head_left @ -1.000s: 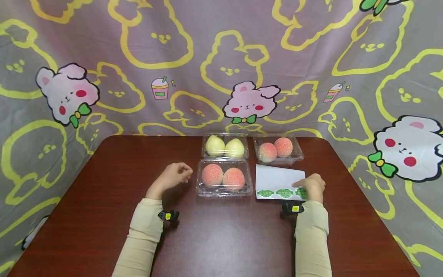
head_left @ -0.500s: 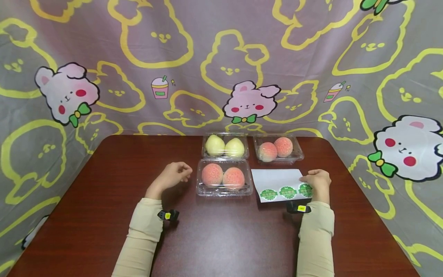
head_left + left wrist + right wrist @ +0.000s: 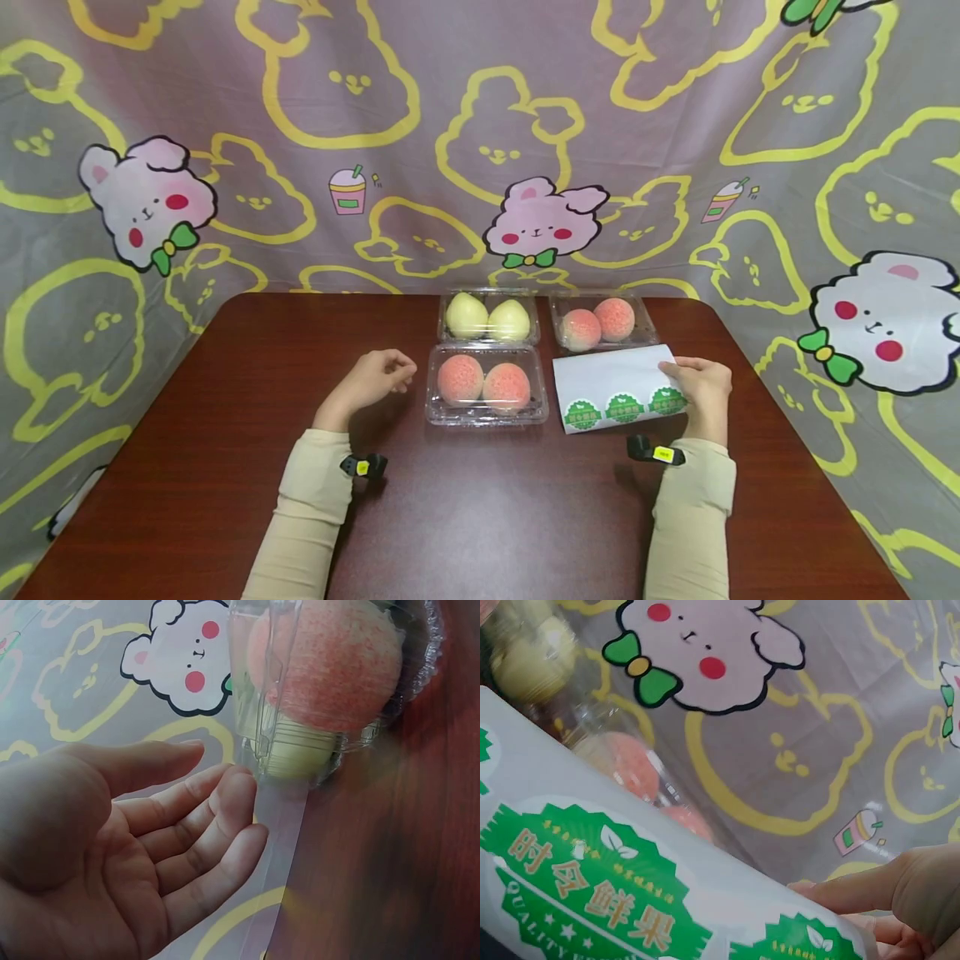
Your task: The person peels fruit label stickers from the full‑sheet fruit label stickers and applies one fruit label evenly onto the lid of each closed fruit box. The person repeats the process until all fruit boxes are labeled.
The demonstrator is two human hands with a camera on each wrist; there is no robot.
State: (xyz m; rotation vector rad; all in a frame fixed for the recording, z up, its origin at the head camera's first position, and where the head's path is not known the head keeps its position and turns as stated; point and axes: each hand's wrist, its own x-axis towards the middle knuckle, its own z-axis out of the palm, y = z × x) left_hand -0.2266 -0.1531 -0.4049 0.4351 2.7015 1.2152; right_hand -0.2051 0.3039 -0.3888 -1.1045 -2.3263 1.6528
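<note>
My right hand [image 3: 703, 392] pinches the right edge of a white sheet of green stickers [image 3: 611, 375], thumb on top. In the right wrist view, the round green labels [image 3: 592, 877] carry leaf marks and printed lettering. My left hand [image 3: 371, 382] holds nothing, its fingers loosely bent, just left of a clear plastic box [image 3: 487, 417] with two pink peaches [image 3: 461, 379]. The left wrist view shows the left palm [image 3: 112, 862] turned up below that box.
Behind stand a clear box with two pale yellow peaches [image 3: 510, 320] and another box with two pink peaches [image 3: 615, 319]. The brown table [image 3: 480, 517] ends at a patterned curtain [image 3: 420, 100].
My right hand has moved right and slightly up with the sticker sheet, which now tilts and overlaps the rear right box's front edge. My left hand has stayed put.
</note>
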